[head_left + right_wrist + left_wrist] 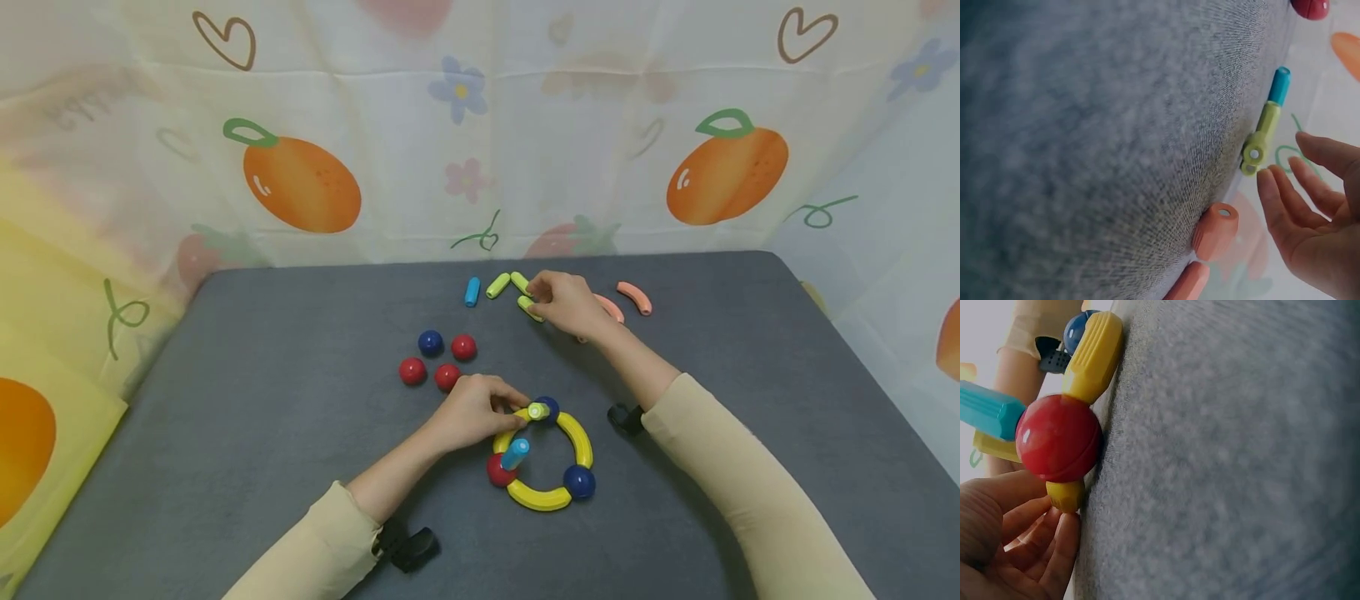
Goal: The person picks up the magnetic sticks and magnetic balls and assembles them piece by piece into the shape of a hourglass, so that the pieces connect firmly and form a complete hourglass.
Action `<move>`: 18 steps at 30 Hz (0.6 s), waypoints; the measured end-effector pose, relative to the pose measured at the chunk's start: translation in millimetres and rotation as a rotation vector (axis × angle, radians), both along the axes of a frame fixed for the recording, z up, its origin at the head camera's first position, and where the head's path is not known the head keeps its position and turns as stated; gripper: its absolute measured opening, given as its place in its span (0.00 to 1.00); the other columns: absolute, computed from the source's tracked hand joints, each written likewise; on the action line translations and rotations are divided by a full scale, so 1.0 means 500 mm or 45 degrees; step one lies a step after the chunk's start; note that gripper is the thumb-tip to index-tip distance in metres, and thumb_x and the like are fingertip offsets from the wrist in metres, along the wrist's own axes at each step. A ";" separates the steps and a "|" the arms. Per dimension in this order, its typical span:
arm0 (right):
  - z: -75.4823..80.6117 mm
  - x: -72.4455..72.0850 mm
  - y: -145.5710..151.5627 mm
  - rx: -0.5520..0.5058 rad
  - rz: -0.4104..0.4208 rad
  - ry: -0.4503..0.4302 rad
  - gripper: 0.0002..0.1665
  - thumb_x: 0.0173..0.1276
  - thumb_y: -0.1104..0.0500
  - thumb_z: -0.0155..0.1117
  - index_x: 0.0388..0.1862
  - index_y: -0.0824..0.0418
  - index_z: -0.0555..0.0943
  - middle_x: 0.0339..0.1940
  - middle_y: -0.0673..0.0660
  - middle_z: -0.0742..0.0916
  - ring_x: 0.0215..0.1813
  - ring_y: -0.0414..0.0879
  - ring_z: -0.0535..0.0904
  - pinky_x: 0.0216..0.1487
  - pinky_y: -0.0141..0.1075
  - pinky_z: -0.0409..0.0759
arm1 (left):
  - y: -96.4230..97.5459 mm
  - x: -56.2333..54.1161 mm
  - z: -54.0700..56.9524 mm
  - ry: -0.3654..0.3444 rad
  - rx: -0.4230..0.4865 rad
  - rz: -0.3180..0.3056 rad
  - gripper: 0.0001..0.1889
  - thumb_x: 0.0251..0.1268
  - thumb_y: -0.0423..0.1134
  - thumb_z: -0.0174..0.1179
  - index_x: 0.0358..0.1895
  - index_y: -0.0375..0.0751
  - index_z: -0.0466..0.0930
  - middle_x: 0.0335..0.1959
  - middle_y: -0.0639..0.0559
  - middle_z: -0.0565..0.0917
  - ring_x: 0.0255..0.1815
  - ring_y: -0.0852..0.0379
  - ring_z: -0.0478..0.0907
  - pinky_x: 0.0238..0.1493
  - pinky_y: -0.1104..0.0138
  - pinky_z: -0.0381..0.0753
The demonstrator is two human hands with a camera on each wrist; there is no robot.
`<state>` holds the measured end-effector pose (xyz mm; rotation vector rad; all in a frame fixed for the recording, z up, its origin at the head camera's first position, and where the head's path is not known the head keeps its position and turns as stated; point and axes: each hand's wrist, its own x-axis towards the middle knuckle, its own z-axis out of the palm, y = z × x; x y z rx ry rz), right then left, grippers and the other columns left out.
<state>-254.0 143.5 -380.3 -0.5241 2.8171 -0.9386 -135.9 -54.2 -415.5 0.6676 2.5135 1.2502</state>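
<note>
My left hand [476,410] pinches a yellow curved magnetic rod [1066,495] between thumb and fingers. That rod belongs to a ring of yellow curved rods [540,497] joined by a red ball [500,470] and two blue balls [579,482]. From the red ball a blue rod [515,454] stands up, and a light green rod [537,411] rises from the far blue ball. At the back, my right hand [567,304] reaches over loose light green rods [529,309]. In the right wrist view its relaxed fingers [1270,203] are beside a green rod [1264,134], with nothing between them.
Left of centre lie three loose red balls [412,371] and a blue ball [431,343]. A loose blue rod [472,292] lies by the green ones. Salmon curved rods [636,297] are right of my right hand. A printed curtain [495,125] hangs behind the grey table [300,417].
</note>
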 end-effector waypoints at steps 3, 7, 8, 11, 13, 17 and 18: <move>-0.004 -0.006 -0.004 0.023 -0.001 -0.019 0.21 0.68 0.58 0.66 0.58 0.63 0.79 0.52 0.63 0.85 0.53 0.55 0.82 0.52 0.47 0.82 | -0.003 0.003 0.001 -0.009 -0.010 0.025 0.10 0.53 0.36 0.72 0.40 0.41 0.90 0.33 0.50 0.88 0.24 0.65 0.75 0.24 0.74 0.76; -0.009 -0.011 -0.009 0.057 -0.009 -0.035 0.22 0.66 0.59 0.68 0.58 0.64 0.79 0.52 0.63 0.85 0.53 0.56 0.82 0.53 0.47 0.82 | -0.012 0.008 0.002 -0.026 -0.008 0.061 0.09 0.51 0.36 0.73 0.37 0.41 0.90 0.29 0.50 0.88 0.24 0.66 0.75 0.25 0.74 0.76; -0.011 -0.013 -0.010 0.068 -0.015 -0.035 0.22 0.66 0.59 0.69 0.57 0.64 0.79 0.52 0.63 0.85 0.53 0.56 0.82 0.53 0.47 0.82 | -0.014 0.010 0.002 -0.030 -0.004 0.070 0.09 0.51 0.36 0.73 0.37 0.41 0.90 0.29 0.51 0.87 0.23 0.66 0.76 0.25 0.74 0.76; -0.014 -0.015 -0.012 0.103 -0.021 -0.018 0.21 0.64 0.60 0.70 0.55 0.64 0.80 0.50 0.63 0.86 0.52 0.56 0.83 0.51 0.47 0.82 | -0.020 0.014 0.002 -0.053 0.026 0.097 0.07 0.50 0.36 0.74 0.34 0.41 0.90 0.27 0.50 0.88 0.22 0.66 0.76 0.25 0.74 0.77; -0.015 -0.016 -0.014 0.129 -0.015 0.004 0.20 0.63 0.61 0.70 0.53 0.64 0.80 0.49 0.64 0.87 0.51 0.56 0.83 0.50 0.47 0.82 | -0.023 0.018 0.002 -0.076 0.054 0.113 0.07 0.49 0.35 0.74 0.33 0.40 0.89 0.26 0.49 0.88 0.21 0.66 0.76 0.24 0.73 0.78; -0.014 -0.016 -0.018 0.175 -0.003 0.040 0.18 0.62 0.64 0.69 0.52 0.63 0.81 0.46 0.63 0.88 0.48 0.56 0.85 0.48 0.47 0.83 | -0.028 0.024 0.003 -0.127 0.092 0.147 0.06 0.50 0.34 0.73 0.32 0.38 0.89 0.25 0.48 0.87 0.19 0.65 0.77 0.23 0.70 0.80; -0.013 -0.016 -0.018 0.182 0.000 0.046 0.18 0.62 0.65 0.68 0.52 0.63 0.81 0.46 0.63 0.88 0.48 0.56 0.85 0.47 0.47 0.83 | -0.028 0.025 0.003 -0.136 0.095 0.156 0.05 0.50 0.34 0.73 0.32 0.39 0.89 0.25 0.48 0.87 0.18 0.65 0.77 0.23 0.70 0.81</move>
